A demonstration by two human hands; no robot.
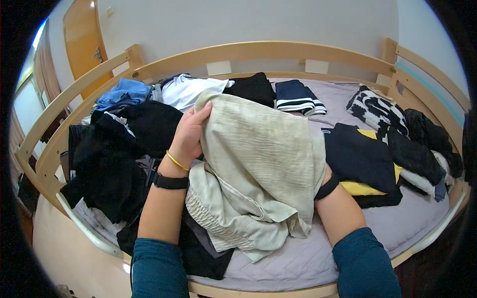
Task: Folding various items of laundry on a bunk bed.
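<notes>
A pale beige garment [257, 149] of crinkled fabric, with a gathered elastic edge [212, 219] at its lower left, hangs bunched in front of me. My left hand [192, 130] grips its upper left edge, thumb on the near face. On the other side, my right hand [326, 175] goes behind the fabric; only the area by the wrist shows, and its fingers are hidden. The garment's lower folds hang just over the lilac quilted mattress cover [283, 264] and some dark clothing [205, 257].
Piled black clothes [111, 167] lie left; blue denim [125, 91], a white shirt [190, 89] and black fabric [253, 87] lie behind. Folded navy striped fabric [298, 97], a navy-and-yellow stack [357, 160] and a black-and-white patterned piece [378, 108] are rightward. A wooden rail [261, 48] borders the bed.
</notes>
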